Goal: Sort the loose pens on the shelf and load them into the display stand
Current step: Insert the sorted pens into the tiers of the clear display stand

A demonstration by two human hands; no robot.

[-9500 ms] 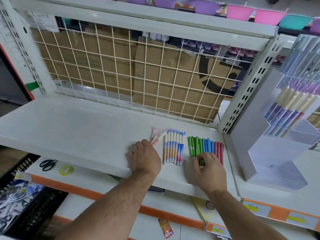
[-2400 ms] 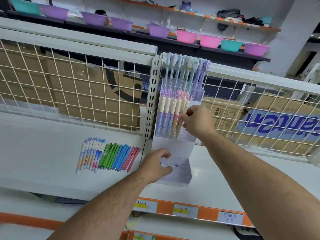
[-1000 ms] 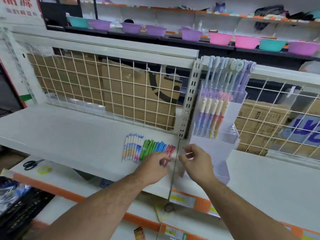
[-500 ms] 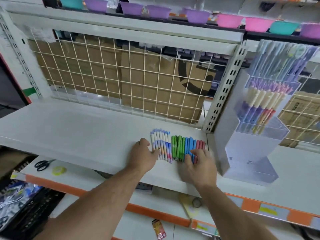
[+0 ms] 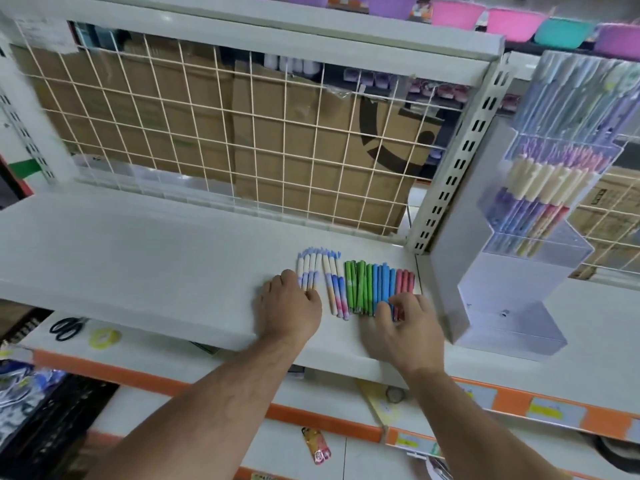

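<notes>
Loose pens lie side by side on the white shelf (image 5: 156,265): cream-and-blue gradient pens (image 5: 334,289), green pens (image 5: 358,285), blue pens (image 5: 382,280) and pink pens (image 5: 405,278). Several gradient pens (image 5: 306,268) sit slightly apart at the left. My left hand (image 5: 289,306) has its fingers curled over their lower ends. My right hand (image 5: 405,323) is spread, with fingertips touching the near ends of the blue and pink pens. The tiered display stand (image 5: 460,209) stands to the right, its upper tiers filled with pens.
A wire grid panel (image 5: 207,126) backs the shelf, with cardboard boxes behind it. A slotted upright post (image 5: 457,161) separates the shelf from the stand. Scissors (image 5: 65,328) and a tape roll (image 5: 104,337) lie on the lower shelf at the left.
Both hands came back from the stand to the row of pens. In the last half second my left hand slid several gradient pens a little to the left, opening a gap in the row.
</notes>
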